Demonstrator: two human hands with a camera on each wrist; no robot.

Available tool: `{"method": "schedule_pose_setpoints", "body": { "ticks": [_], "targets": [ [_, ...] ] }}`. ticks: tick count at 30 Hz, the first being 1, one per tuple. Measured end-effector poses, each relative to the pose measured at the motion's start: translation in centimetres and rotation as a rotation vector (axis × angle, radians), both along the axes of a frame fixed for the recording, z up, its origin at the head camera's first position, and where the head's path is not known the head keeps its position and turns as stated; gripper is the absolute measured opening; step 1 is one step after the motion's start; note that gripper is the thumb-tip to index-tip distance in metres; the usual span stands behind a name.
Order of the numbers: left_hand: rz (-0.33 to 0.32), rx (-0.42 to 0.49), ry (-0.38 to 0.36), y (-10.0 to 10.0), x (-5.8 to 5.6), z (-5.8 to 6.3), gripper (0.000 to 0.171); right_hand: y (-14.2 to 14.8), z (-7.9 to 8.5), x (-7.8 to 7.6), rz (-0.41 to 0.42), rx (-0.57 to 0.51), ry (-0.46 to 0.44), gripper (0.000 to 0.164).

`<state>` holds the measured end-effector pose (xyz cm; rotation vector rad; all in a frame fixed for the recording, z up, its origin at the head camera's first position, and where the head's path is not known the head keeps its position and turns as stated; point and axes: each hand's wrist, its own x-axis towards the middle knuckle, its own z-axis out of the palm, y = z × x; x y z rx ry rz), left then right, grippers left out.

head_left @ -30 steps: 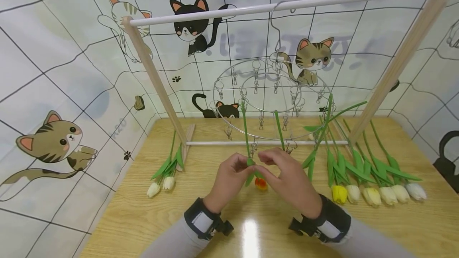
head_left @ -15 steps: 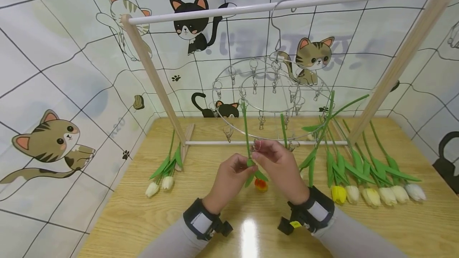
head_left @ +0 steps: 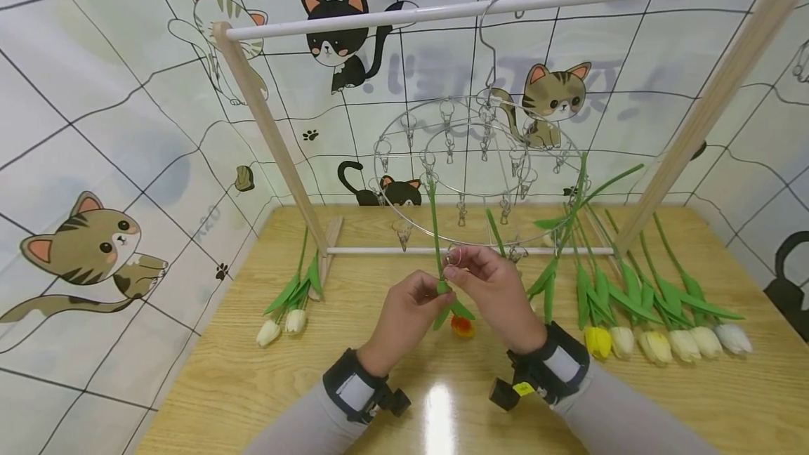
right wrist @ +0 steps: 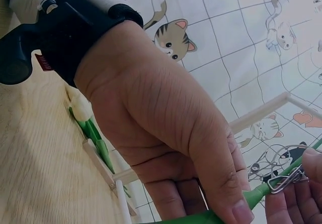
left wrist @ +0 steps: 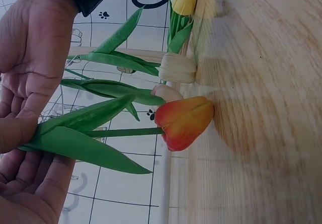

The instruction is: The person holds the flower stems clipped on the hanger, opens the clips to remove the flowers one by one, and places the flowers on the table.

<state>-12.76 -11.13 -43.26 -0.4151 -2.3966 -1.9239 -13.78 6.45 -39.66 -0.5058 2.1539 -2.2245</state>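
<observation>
Head down, a red-orange tulip [head_left: 462, 326] hangs from my left hand [head_left: 407, 311], which pinches it where the green leaves meet the stem. The stem [head_left: 434, 223] points upward past the hand. In the right wrist view the left hand [right wrist: 161, 93] fills the middle, thumb and fingers on the green. My right hand [head_left: 496, 297] pinches a small metal clip [right wrist: 284, 181], which lies across the stem just above the left thumb. The left wrist view shows the tulip head [left wrist: 183, 123] and two leaves [left wrist: 90, 148] below the left fingers.
A round wire hanger [head_left: 404, 220] with several clips hangs from the white rod [head_left: 430, 16] of a wooden rack [head_left: 272, 132]. Several yellow and white tulips [head_left: 657, 347] lie at right, and two white ones [head_left: 295, 322] at left. Other green stems [head_left: 496, 230] show behind the right hand.
My right hand has moved up and left from the leaves to the clip by the stem and now pinches it. The left hand keeps its hold on the tulip, almost still.
</observation>
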Motion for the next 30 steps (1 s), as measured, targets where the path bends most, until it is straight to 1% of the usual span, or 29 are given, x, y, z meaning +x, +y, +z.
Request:
{"method": "schedule_pose_setpoints", "body": {
  "ticks": [9,17,25,30],
  "targets": [
    [0.001,-0.01,0.002,0.03,0.01,-0.05,0.01,-0.01,0.03,0.07,0.008,-0.018,0.019,0.026],
    [0.0,-0.013,0.009,0.15,0.07,0.2,0.009,-0.02,0.38,0.23,0.009,-0.018,0.031,0.024],
    [0.004,-0.024,0.016,0.26,-0.05,0.24,0.009,0.14,0.16,-0.09,0.011,-0.015,0.051,0.021],
    [0.004,-0.021,0.006,0.26,-0.19,0.1,0.009,0.31,0.12,-0.2,0.01,-0.01,0.075,0.018]
  ]
}}
